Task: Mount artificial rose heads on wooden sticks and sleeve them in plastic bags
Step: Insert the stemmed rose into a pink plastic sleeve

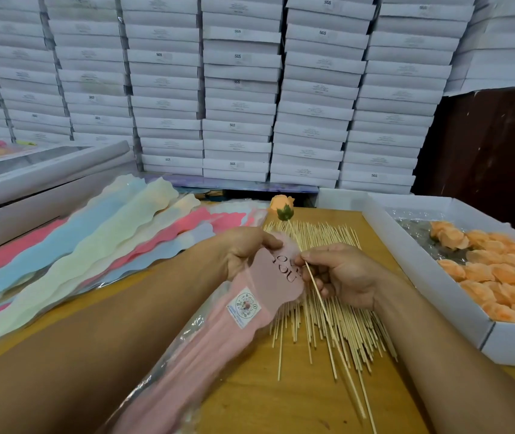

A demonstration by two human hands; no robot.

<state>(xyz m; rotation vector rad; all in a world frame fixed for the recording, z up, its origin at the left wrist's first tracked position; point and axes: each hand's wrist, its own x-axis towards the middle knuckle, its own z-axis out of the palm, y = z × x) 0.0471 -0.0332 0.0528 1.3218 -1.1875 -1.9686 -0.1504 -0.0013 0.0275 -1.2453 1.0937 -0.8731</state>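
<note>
Stacked white boxes (237,89) wall off the far side of a wooden desk (250,396). Left hand (247,250) pinches the mouth of a pink plastic bag (234,311), the bag trailing back toward the body from that grip. Right hand (340,274) pinches a wooden stick (319,296) partway along; the mounted rose head (282,204) sits at the far end, well beyond both grips, and the bare tail runs back over the loose stick pile (328,314) beneath. Rose head is not yet inside the bag; stick shaft lies just beside the bag mouth. Judgement: sleeving step is in hand. Risks: bag mouth may stay collapsed under a one-sided pinch, so the stick slides outside the film; stick point could pierce the thin film if angled; petals could catch on the rim. Left of the left grip: fanned coloured sleeves (93,245). Right of the right grip: white tray (438,311) of orange rose heads (500,277).
</note>
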